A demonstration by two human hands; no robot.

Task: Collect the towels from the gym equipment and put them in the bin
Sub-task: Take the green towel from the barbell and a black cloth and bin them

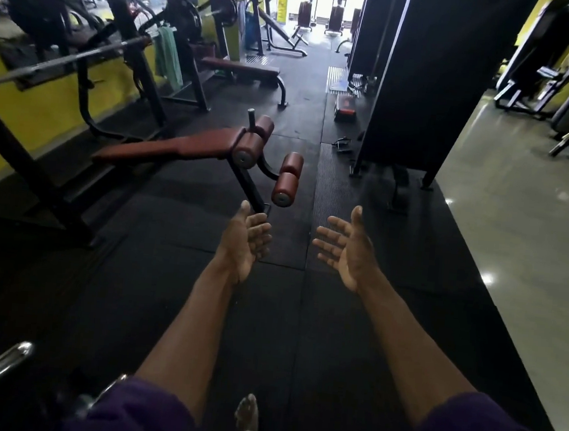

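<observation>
A green towel (168, 57) hangs over the end of a barbell on a bench-press rack at the far left, well ahead of me. A second cloth, pale grey-blue (245, 23), hangs on the rack further back. My left hand (247, 243) and my right hand (343, 249) are stretched out in front of me over the black floor mat, palms facing each other, fingers spread, holding nothing. No bin is in view.
A red decline bench (179, 147) with red roller pads (288, 179) juts out just ahead of my left hand. A tall black machine (422, 79) stands on the right. A flat bench (241, 69) lies further on. Polished floor (515, 235) stretches right. My foot (246, 415) shows below.
</observation>
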